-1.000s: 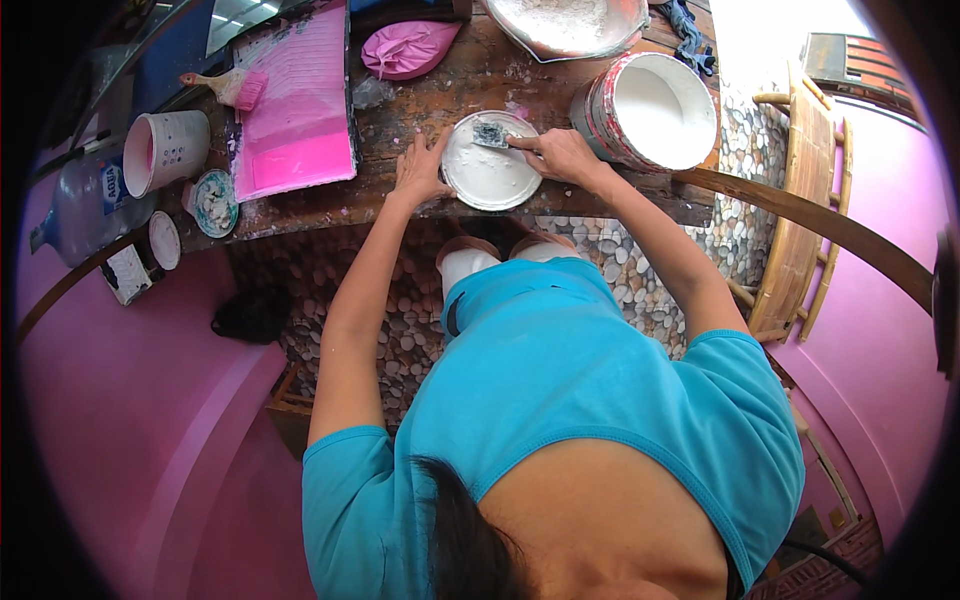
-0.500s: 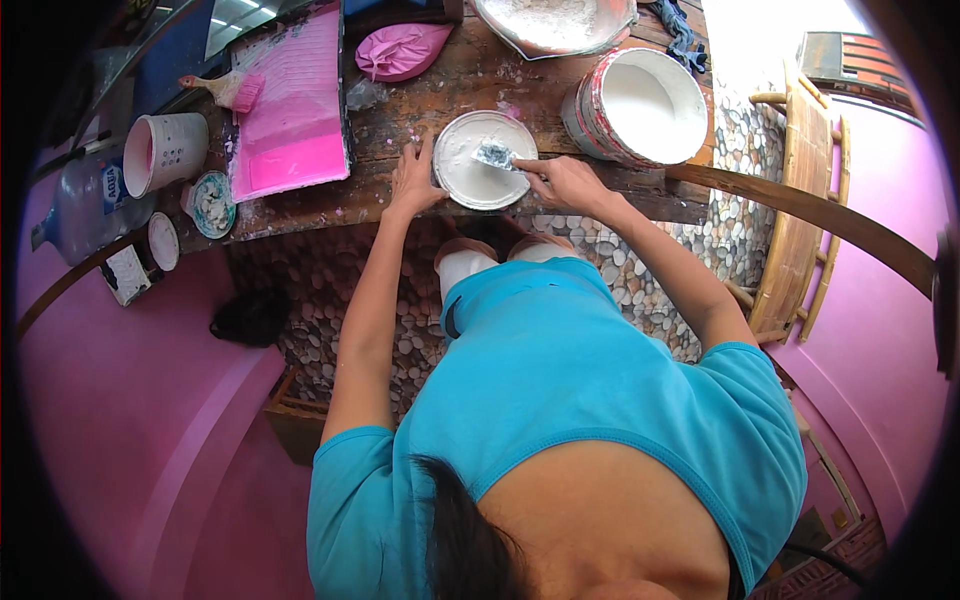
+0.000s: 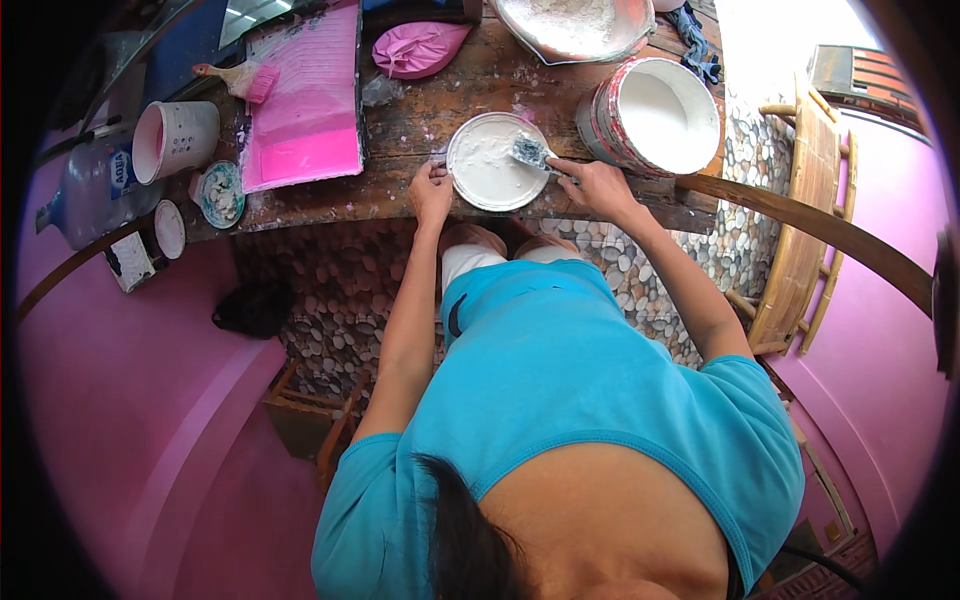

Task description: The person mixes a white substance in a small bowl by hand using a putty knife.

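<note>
A round tub [image 3: 484, 185] of white paste stands near the front edge of the wooden table. At its left side my left hand [image 3: 432, 195] is closed with curled fingers, gripping the tub by its edge; a small pale piece sticks out above the fingers. My right hand [image 3: 598, 188] comes from the right and grips a putty knife [image 3: 532, 152] by its handle. The blade, smeared with grey and white, lies tilted over the right part of the paste. The paste surface looks lumpy.
A bucket [image 3: 600, 115] of white paint stands right of the tub, with a basin [image 3: 545, 52] of pale powder behind. Leftward are a pink paint tray [image 3: 352, 120], a brush [image 3: 262, 84], a pink bag [image 3: 415, 52], a white pail [image 3: 195, 130] and a small bowl [image 3: 237, 185].
My left hand has gone from spread fingers at the tub's rim to curled ones. The putty knife has shifted toward the paste's far right side. The whole view has moved slightly.
</note>
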Available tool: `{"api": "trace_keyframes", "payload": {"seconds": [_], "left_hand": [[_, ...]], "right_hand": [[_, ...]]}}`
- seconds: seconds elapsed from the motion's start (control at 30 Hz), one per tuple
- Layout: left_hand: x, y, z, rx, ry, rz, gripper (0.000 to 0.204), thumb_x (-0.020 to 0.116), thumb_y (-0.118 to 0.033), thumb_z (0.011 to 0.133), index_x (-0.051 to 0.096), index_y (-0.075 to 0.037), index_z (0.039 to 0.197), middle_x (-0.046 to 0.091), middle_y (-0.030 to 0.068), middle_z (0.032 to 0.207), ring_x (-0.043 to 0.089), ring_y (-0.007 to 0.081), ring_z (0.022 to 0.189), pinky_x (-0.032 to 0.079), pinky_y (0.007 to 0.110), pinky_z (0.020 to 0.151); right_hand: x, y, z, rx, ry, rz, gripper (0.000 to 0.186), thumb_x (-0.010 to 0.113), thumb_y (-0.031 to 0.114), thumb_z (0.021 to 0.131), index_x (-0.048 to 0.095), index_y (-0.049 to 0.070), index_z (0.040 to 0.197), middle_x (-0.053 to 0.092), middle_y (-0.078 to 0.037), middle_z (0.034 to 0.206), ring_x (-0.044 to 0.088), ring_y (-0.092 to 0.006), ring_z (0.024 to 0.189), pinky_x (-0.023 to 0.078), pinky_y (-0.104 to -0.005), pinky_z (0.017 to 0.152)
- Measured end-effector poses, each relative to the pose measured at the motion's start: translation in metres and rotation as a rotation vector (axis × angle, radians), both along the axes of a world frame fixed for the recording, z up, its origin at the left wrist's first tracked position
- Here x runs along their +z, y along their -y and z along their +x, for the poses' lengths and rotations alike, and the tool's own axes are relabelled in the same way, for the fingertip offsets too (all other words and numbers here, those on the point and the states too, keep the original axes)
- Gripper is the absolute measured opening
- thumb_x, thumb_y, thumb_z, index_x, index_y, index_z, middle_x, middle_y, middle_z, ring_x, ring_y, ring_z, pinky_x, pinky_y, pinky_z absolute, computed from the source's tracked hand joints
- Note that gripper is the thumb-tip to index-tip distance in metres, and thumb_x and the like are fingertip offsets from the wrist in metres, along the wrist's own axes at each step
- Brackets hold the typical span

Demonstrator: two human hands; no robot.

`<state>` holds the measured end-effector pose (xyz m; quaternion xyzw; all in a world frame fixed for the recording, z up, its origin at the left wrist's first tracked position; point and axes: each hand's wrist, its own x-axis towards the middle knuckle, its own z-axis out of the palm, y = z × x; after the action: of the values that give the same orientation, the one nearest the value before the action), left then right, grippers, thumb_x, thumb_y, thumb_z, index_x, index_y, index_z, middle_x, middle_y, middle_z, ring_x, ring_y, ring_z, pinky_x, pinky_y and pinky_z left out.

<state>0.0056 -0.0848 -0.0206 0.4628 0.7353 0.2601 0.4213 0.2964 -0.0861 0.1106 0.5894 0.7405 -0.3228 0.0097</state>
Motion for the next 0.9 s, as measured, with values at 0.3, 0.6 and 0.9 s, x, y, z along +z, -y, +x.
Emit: {"api": "trace_keyframes", "payload": {"seconds": [0.3,0.6,0.9], "left_hand": [[0.008,-0.032,-0.001,-0.146,-0.040,0.139,0.028,0.062,-0.002,0.072,0.067,0.001,0.099,0.067,0.0132,0.080,0.066,0.0219,0.067,0.052,0.033,0.066],[0.010,-0.062,-0.003,-0.294,0.014,0.218,0.030,0.057,0.005,0.072,0.068,-0.001,0.099,0.063,0.0140,0.079,0.063,0.0223,0.066,0.052,0.032,0.064],[0.001,-0.063,-0.004,-0.320,0.032,0.225,0.026,0.054,0.005,0.073,0.063,0.000,0.097,0.060,0.0157,0.081,0.061,0.0288,0.067,0.050,0.037,0.063]], "right_hand": [[0.002,0.011,0.014,-0.099,-0.031,-0.129,0.037,0.057,0.023,0.085,0.063,0.020,0.121,0.065,-0.020,0.078,0.063,-0.0374,0.076,0.049,-0.0483,0.072],[-0.009,0.017,-0.002,-0.266,0.032,-0.154,0.039,0.054,0.024,0.086,0.062,0.023,0.124,0.064,-0.021,0.078,0.062,-0.0396,0.075,0.049,-0.0485,0.071],[-0.023,0.016,0.005,-0.310,-0.099,-0.052,0.039,0.052,0.026,0.086,0.062,0.025,0.123,0.065,-0.021,0.083,0.062,-0.0393,0.076,0.049,-0.0468,0.073]]}}
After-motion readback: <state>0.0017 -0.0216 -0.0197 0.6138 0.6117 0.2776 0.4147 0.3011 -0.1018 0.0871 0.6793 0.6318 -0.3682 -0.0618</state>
